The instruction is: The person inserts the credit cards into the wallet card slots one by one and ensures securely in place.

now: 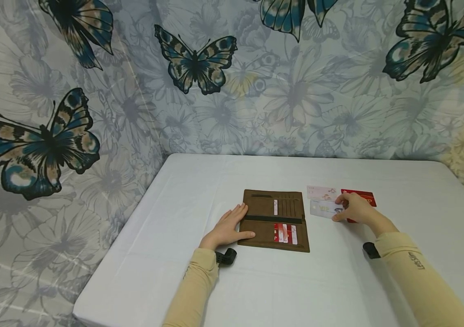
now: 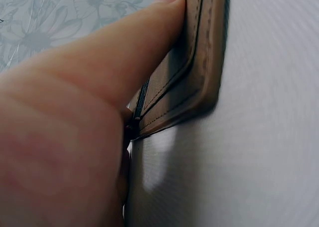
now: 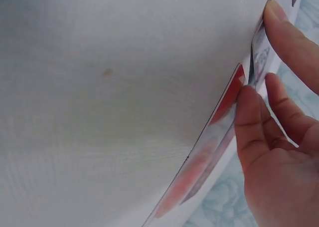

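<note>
A brown wallet (image 1: 262,206) lies spread open on the white table, its card slots facing up. My left hand (image 1: 228,227) rests on the wallet's left edge with fingers straight; in the left wrist view its thumb (image 2: 144,27) lies along the stitched leather. To the right of the wallet, my right hand (image 1: 354,209) pinches a pale silver card (image 1: 321,208) marked VIP by its right end. Thumb and fingers stand at opposite edges of this card in the right wrist view. Red cards (image 1: 364,196) lie partly under that hand, and a pale pink card (image 1: 321,192) lies just behind the silver one.
One white card (image 1: 275,207) sits in the wallet's upper slots, and several red and white cards (image 1: 285,234) fill the lower ones. The white-covered table (image 1: 297,290) ends at a butterfly-patterned cloth (image 1: 224,118) behind and at the left.
</note>
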Demonstrator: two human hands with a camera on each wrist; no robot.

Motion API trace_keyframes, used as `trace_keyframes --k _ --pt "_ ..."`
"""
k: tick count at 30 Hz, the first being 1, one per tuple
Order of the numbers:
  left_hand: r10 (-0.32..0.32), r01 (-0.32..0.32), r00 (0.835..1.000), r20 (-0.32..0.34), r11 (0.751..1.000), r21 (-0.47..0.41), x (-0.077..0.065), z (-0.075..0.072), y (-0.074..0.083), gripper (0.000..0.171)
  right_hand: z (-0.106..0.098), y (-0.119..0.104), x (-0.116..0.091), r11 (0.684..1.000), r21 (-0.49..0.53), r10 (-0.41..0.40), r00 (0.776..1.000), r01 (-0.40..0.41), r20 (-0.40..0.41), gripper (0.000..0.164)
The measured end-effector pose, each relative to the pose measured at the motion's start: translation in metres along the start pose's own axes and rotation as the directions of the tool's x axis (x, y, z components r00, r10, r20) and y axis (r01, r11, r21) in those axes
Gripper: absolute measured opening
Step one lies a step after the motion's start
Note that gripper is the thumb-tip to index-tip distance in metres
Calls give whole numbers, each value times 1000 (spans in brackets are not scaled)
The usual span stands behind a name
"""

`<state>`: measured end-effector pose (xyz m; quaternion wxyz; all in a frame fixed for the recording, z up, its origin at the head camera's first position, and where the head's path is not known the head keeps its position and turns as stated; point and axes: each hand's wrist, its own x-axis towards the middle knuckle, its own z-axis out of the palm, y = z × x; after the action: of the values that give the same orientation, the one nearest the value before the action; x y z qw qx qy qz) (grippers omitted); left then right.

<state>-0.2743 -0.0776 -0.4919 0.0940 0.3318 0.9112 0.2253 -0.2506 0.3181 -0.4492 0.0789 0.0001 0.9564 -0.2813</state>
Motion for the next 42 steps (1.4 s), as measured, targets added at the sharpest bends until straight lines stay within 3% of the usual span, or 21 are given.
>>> trace_keyframes --k 15,23,34,38,42 --pt "-2 2 1000 1 1000 -7 -1 -1 1 89 4 1 -6 998 53 -42 996 46 -75 65" --pt "-5 5 1000 2 1000 -10 0 0 0 89 4 -1 -9 991 85 -91 990 100 -107 51" --pt "2 -2 1000 -2 1000 -19 0 -1 1 88 1 -4 -14 991 77 -100 985 111 -141 36" --pt "7 -7 1000 -5 1000 -23 0 -1 1 88 -2 -5 -15 982 157 -90 989 107 -114 35" --pt "7 -7 1000 -4 1000 -20 -1 -2 1 88 -3 -7 -16 950 302 -60 995 84 -85 40"
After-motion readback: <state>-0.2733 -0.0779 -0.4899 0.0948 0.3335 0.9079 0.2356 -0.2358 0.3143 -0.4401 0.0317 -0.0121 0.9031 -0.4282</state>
